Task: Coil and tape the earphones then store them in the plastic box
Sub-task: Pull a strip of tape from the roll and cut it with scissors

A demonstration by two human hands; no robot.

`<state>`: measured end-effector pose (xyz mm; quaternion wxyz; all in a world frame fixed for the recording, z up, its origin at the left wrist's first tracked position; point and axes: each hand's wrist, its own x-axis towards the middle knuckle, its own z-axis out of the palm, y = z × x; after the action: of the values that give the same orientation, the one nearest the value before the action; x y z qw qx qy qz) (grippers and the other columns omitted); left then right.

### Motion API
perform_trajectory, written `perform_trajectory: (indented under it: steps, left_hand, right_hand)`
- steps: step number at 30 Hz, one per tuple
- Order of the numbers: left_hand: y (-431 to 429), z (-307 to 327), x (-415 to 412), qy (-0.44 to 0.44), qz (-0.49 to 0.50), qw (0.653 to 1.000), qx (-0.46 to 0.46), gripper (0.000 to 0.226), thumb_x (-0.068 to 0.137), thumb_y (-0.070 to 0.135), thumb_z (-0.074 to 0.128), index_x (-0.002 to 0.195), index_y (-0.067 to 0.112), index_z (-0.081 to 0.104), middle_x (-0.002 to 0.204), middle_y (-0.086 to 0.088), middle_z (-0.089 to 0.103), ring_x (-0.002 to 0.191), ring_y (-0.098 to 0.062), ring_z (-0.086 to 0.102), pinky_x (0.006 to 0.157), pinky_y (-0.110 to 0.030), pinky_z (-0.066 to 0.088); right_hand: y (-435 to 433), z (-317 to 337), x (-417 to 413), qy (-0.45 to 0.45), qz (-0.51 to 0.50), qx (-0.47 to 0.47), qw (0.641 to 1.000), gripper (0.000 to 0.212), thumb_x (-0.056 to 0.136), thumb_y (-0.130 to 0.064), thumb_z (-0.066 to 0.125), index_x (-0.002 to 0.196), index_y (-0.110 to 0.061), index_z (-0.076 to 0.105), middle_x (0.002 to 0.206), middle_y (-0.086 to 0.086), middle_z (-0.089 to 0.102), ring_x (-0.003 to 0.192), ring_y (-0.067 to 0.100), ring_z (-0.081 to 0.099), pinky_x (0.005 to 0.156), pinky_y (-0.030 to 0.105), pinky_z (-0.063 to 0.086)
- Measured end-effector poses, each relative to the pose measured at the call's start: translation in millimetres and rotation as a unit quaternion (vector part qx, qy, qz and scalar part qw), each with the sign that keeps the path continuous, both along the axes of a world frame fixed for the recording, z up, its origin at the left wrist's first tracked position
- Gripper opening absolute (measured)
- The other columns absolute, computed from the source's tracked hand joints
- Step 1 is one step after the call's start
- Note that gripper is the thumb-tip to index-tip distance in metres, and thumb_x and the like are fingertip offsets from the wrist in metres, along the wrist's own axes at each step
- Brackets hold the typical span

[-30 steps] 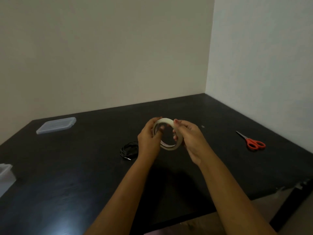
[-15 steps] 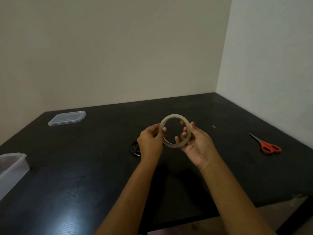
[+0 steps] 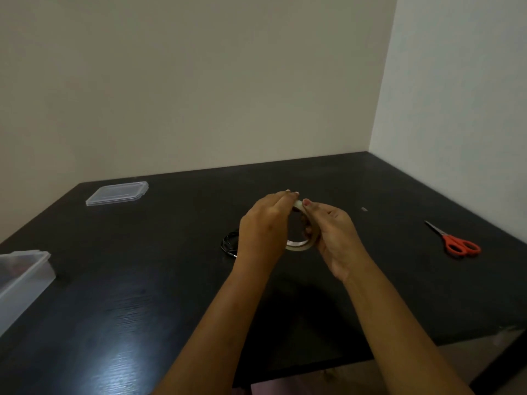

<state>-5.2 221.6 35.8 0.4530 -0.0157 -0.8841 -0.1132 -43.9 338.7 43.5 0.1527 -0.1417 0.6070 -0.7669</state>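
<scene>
Both hands hold a clear tape roll (image 3: 301,246) above the middle of the black table (image 3: 142,309). My left hand (image 3: 263,228) reaches over the roll's top, fingertips on its upper edge. My right hand (image 3: 332,236) grips the roll's right side, fingers curled round the ring. The coiled black earphones (image 3: 229,245) lie on the table just left of my left wrist, partly hidden by it. A clear plastic box (image 3: 25,277) stands at the left edge, cut off by the frame. Its clear lid (image 3: 117,193) lies flat at the far left.
Orange-handled scissors (image 3: 453,242) lie on the table at the right. Walls close the table at the back and right. The table's front edge runs below my forearms.
The roll has tilted from facing me to nearly edge-on. My left hand has moved over the top of the roll. The camera view has shifted slightly.
</scene>
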Motion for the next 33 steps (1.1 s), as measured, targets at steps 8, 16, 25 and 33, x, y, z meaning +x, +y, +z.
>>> perform_trajectory:
  steps: [8,16,25,33]
  left_hand:
    - [-7,-2,3,-0.009,0.022,0.987,0.160,0.022,0.089,0.012,0.059,0.110,0.009,0.065,0.085,-0.009,0.071,0.070,-0.016,0.066,0.073,-0.030,0.056]
    - [-6,-4,4,-0.046,0.030,0.963,0.264,0.024,0.091,0.013,0.056,0.114,0.012,0.062,0.086,0.005,0.060,0.071,-0.004,0.057,0.063,-0.006,0.043]
    - [-4,5,1,-0.012,0.044,0.987,0.154,0.024,0.092,0.012,0.054,0.114,0.006,0.062,0.081,-0.012,0.069,0.067,-0.021,0.065,0.068,-0.039,0.057]
    - [-6,-3,-1,-0.074,0.038,0.972,0.219,0.025,0.093,0.012,0.053,0.117,0.011,0.060,0.096,-0.008,0.068,0.082,-0.016,0.064,0.073,-0.023,0.052]
  right_hand:
    - [6,4,1,0.018,0.046,-0.012,0.999,0.018,0.092,-0.020,0.056,0.095,-0.011,0.071,0.073,0.001,0.065,0.065,0.011,0.057,0.067,0.028,0.049]
    - [7,4,1,-0.009,0.087,-0.029,0.996,0.027,0.091,-0.007,0.042,0.099,-0.007,0.069,0.071,0.001,0.063,0.063,0.010,0.057,0.064,0.026,0.048]
    - [5,12,0,-0.036,0.122,-0.030,0.991,0.029,0.090,-0.017,0.037,0.076,-0.009,0.061,0.054,-0.001,0.048,0.052,0.011,0.043,0.062,0.028,0.040]
    - [2,6,3,-0.055,0.146,-0.069,0.985,0.029,0.090,-0.008,0.034,0.084,-0.004,0.061,0.058,0.000,0.051,0.053,0.010,0.046,0.065,0.029,0.041]
